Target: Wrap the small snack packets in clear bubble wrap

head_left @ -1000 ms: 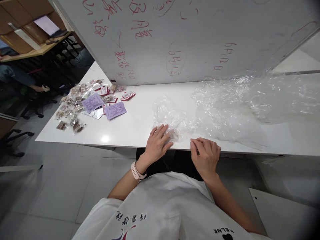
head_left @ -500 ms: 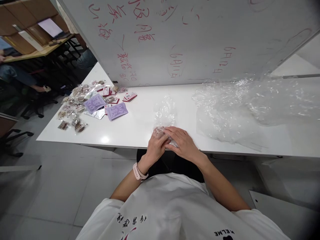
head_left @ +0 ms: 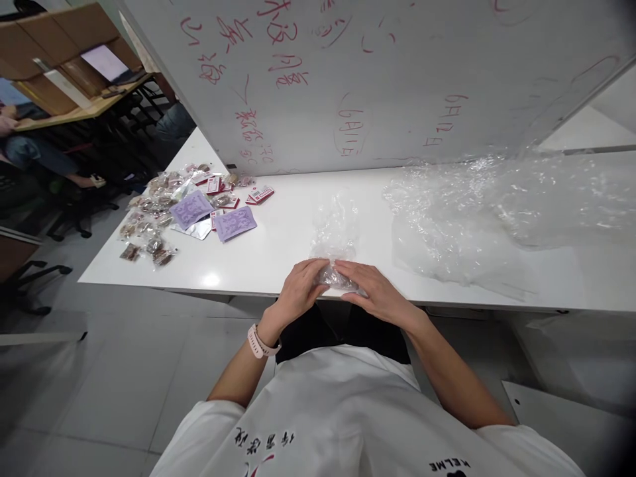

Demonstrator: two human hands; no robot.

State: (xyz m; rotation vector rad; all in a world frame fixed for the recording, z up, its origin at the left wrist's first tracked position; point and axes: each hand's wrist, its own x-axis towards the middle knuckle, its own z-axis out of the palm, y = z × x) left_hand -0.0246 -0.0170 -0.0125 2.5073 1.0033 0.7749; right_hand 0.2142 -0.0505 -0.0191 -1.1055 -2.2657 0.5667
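Note:
A strip of clear bubble wrap (head_left: 336,222) lies on the table, its near end bunched into a roll at the front edge. From the left, my left hand (head_left: 301,288) grips that roll with its thumb below and fingers on top. My right hand (head_left: 375,295) holds the roll's other side the same way, its fingertips close to those of the left. Whatever may be inside the roll cannot be made out.
Larger sheets of clear wrap (head_left: 447,225) spread over the right of the white table (head_left: 283,245). Purple packets (head_left: 236,224), red-and-white cards (head_left: 261,193) and several small clear sachets (head_left: 154,245) lie at the left. A whiteboard (head_left: 397,86) stands along the back.
My hands have moved apart from their overlapping position and now sit at either side of the rolled end, showing more of it. The view has shifted slightly.

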